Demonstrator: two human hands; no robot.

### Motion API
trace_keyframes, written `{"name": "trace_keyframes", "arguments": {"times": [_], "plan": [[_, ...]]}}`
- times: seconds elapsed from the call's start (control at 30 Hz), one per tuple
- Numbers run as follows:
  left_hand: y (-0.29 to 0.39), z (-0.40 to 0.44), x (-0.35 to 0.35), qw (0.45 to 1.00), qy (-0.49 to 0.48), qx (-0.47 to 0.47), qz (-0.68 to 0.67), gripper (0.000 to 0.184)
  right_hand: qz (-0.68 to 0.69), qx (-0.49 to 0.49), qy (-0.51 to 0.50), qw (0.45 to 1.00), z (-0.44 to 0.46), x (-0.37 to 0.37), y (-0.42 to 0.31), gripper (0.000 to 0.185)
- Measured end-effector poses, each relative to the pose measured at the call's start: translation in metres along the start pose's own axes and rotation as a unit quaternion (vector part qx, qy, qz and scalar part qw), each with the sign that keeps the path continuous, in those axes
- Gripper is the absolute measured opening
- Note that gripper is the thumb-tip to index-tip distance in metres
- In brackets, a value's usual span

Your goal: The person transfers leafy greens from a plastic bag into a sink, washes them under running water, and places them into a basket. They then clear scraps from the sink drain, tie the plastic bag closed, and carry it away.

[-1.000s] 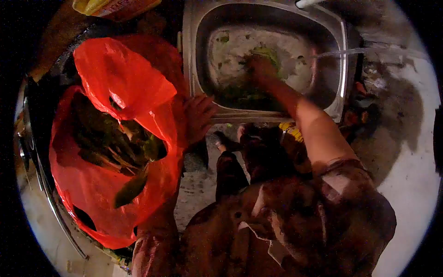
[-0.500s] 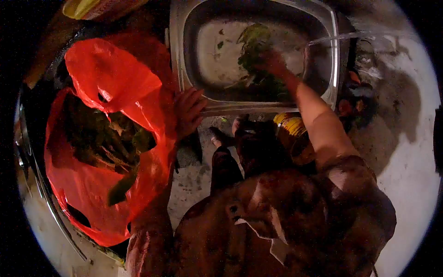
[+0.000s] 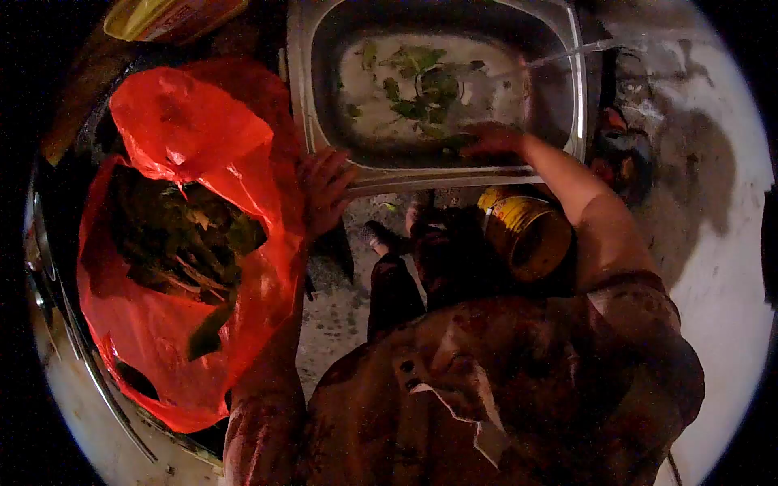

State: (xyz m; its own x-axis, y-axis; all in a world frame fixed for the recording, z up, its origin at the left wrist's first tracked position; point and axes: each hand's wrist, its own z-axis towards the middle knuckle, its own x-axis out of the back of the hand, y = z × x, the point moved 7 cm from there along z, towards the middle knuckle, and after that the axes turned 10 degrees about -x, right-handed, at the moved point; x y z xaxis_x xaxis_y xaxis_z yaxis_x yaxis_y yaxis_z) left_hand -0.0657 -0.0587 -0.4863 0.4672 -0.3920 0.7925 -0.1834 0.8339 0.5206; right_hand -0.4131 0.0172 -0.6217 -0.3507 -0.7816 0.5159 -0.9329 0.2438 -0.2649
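A metal sink (image 3: 301, 97) holds loose green leaves (image 3: 412, 107), scattered across its pale bottom. Inside it, near the front right wall, is my right hand (image 3: 494, 141); its fingers point left, dim and a little blurred, with nothing visible in them. My left hand (image 3: 327, 188) rests at the sink's front left corner with fingers spread, beside a red plastic bag (image 3: 194, 121). Through the bag's opening a mass of dark leafy greens (image 3: 190, 235) with stems shows. One larger leaf (image 3: 212, 334) hangs over the bag's lower edge.
A thin stream of water (image 3: 567, 53) crosses the sink's right rim. Below the sink, a yellow bucket (image 3: 531, 235) stands on the floor near my feet (image 3: 381, 237). A yellowish container (image 3: 166, 18) is at the upper left, and dark objects (image 3: 622, 158) lie right of the sink.
My right hand has moved from the clump of greens toward the sink's front wall. The leaves have spread apart over the bottom. My left hand stays at the sink's corner.
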Motion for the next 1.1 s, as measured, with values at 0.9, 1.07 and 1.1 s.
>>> {"name": "trace_keyframes", "arguments": {"times": [0.9, 1.07, 1.1], "plan": [[-0.014, 0.013, -0.001, 0.995, -0.056, -0.058, 0.059, 0.043, 0.89, 0.21, 0.26, 0.309, -0.165, 0.005, 0.085, 0.055], [-0.037, -0.015, 0.021, 0.99, -0.058, -0.116, 0.063, 0.044, 0.874, 0.036, 0.428, 0.228, -0.367, -0.112, 0.065, 0.034], [-0.045, -0.016, 0.028, 0.981, -0.062, -0.15, 0.104, 0.044, 0.851, 0.007, 0.474, 0.228, -0.409, -0.145, 0.074, 0.035]]}}
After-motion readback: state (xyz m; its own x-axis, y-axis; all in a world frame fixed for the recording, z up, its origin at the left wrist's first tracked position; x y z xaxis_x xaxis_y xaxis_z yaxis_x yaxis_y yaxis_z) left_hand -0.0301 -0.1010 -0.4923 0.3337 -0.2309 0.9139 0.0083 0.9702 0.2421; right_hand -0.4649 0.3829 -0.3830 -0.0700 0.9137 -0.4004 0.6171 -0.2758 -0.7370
